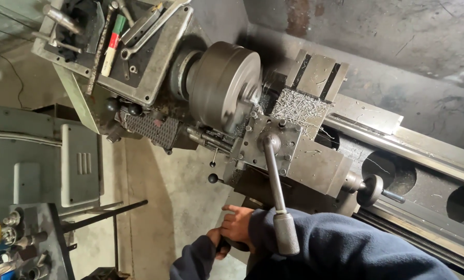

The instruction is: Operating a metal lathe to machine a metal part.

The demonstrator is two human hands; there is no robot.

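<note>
I look down on a grey metal lathe. My left hand comes out of a dark blue sleeve and is closed around a dark handle at the carriage's front, low in the view. Just above it, touching it, my right hand has its fingers curled over the same mostly hidden handwheel. The tool post stands above my hands. Its long lever points toward me and ends in a knurled grip over my right sleeve. The round chuck is left of the tool post.
Metal chips cover the cross slide. A small crank handle sticks out on the right above the bed ways. Wrenches and a red, green and white tool lie on the headstock tray. At left are a grey cabinet and a tool rack.
</note>
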